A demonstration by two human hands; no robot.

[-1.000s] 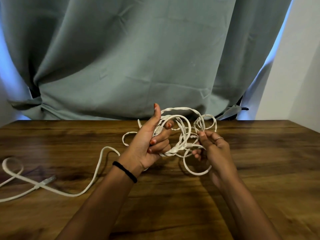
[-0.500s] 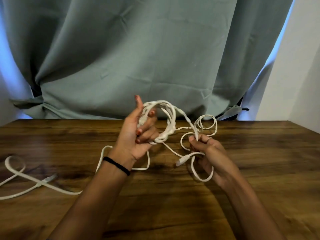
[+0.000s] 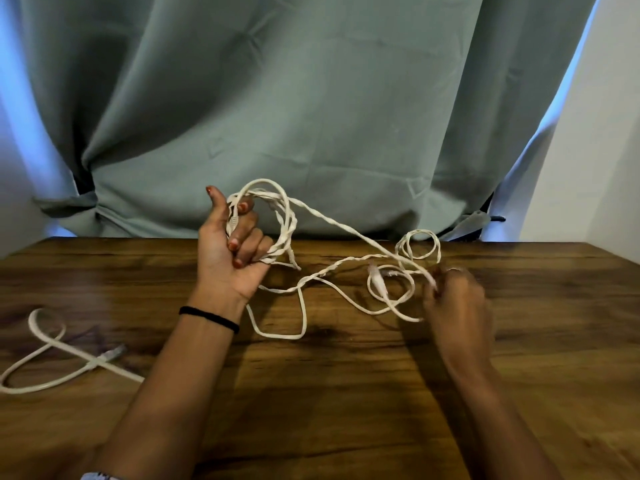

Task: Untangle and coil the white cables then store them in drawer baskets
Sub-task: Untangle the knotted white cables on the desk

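Head view: a loop of the tangled white cables (image 3: 287, 223) is gripped by the curled fingers of the left hand (image 3: 230, 258) at frame centre, raised above the wooden counter (image 3: 329, 393). Strands at centre right are pinched by the blurred right hand (image 3: 457, 299). A loose cable end (image 3: 52, 355) is seen lower left.

No text, label, brand, number or sign can be read anywhere in the view.
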